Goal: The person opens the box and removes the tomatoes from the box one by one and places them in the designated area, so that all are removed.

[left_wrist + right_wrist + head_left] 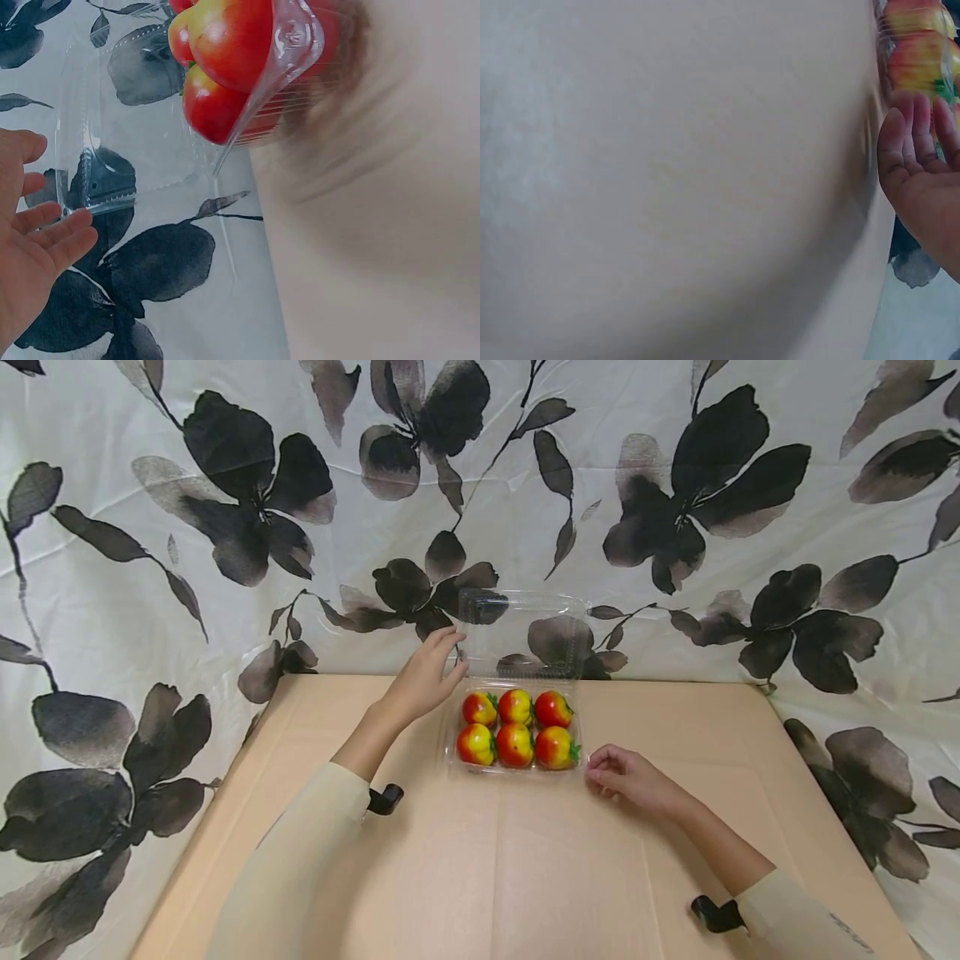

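Note:
A clear plastic clamshell box (pixel 517 771) stands near the far edge of the table, its hinged lid (pixel 525 631) raised upright at the back. In it sit several red-and-yellow fruits (pixel 514 745) with green tops, in two rows. My left hand (pixel 423 677) is at the left edge of the lid, with extended, slightly bent fingers; the left wrist view shows the palm and fingers (pixel 64 234) beside the clear plastic. By the box's front right corner is my right hand (pixel 630 777), fingers loosely bent. In the right wrist view its fingertips (pixel 922 109) overlap the box's side.
The tan table (pixel 495 860) extends in front of the box and to both sides. Behind it hangs a white cloth (pixel 555 527) with dark flowers, close behind the lid. Black straps (pixel 386 799) show at both wrists.

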`<state>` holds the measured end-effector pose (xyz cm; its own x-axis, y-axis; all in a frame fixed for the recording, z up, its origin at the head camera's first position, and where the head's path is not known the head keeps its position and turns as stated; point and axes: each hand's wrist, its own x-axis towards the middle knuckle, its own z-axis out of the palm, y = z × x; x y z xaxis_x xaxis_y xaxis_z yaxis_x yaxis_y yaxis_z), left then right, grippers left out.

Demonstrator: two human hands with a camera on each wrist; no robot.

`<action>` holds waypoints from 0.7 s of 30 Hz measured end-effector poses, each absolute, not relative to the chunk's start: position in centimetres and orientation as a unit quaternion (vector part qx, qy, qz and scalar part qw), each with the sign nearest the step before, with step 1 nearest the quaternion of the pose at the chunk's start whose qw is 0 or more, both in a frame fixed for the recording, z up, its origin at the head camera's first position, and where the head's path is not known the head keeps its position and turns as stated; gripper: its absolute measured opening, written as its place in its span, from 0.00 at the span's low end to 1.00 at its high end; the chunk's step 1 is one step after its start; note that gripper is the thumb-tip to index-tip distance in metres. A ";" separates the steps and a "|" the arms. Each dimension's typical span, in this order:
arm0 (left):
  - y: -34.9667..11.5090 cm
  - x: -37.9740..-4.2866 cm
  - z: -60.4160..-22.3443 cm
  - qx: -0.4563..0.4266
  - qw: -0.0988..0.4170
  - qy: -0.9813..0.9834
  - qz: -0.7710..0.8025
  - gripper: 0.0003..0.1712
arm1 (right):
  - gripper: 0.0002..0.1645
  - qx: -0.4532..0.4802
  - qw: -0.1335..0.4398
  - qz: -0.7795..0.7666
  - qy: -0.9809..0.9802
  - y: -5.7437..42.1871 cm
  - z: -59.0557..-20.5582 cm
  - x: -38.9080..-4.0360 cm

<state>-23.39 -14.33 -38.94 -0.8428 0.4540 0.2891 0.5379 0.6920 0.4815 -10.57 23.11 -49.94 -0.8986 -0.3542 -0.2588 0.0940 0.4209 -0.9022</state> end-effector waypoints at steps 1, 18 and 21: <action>-14.4 -23.2 -39.0 -0.271 0.073 -0.916 -0.285 0.30 | 0.19 -0.075 0.206 -0.531 0.819 23.2 -49.8 -10.5; -16.1 -20.4 -40.5 -0.250 0.015 -0.919 -0.305 0.36 | 0.24 -0.125 0.049 -0.456 0.880 23.6 -45.2 -11.0; -16.4 -20.0 -40.8 -0.246 0.011 -0.920 -0.305 0.36 | 0.25 -0.139 0.043 -0.451 0.881 23.6 -44.7 -11.2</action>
<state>-19.96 -16.44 -40.81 -0.8792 0.4450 0.1703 0.4585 0.6930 0.5563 -11.21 23.57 -44.70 -0.9576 -0.2840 0.0491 -0.2059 0.5547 -0.8062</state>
